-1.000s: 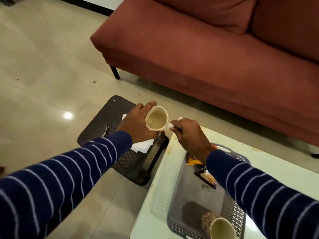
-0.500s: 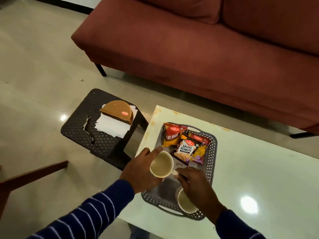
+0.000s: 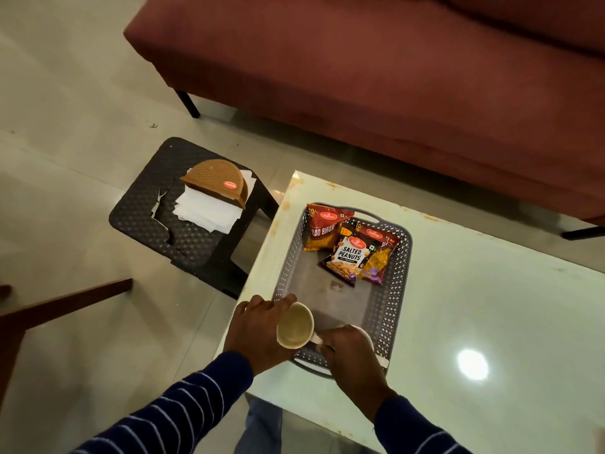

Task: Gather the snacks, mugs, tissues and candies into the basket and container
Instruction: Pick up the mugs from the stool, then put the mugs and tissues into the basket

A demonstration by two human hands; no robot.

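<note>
A cream mug [image 3: 294,326] is held over the near left corner of the grey perforated basket [image 3: 397,283]. My left hand [image 3: 258,326] wraps the mug's body and my right hand [image 3: 350,352] pinches its handle. My right hand hides most of a second mug behind it. Three snack packets [image 3: 350,249] lie at the basket's far end. White tissues [image 3: 206,211] lie under a brown half-round holder [image 3: 214,181] on a dark stool [image 3: 147,217] to the left.
The basket rests on a white glossy table [image 3: 474,322]. A maroon sofa [image 3: 360,77] runs along the far side. A wooden chair part [image 3: 49,309] juts in at the left over the tiled floor.
Both hands have carried the mug from over the stool to above the basket's near end and lowered it a little. The camera view has shifted, so the stool and tissues now show.
</note>
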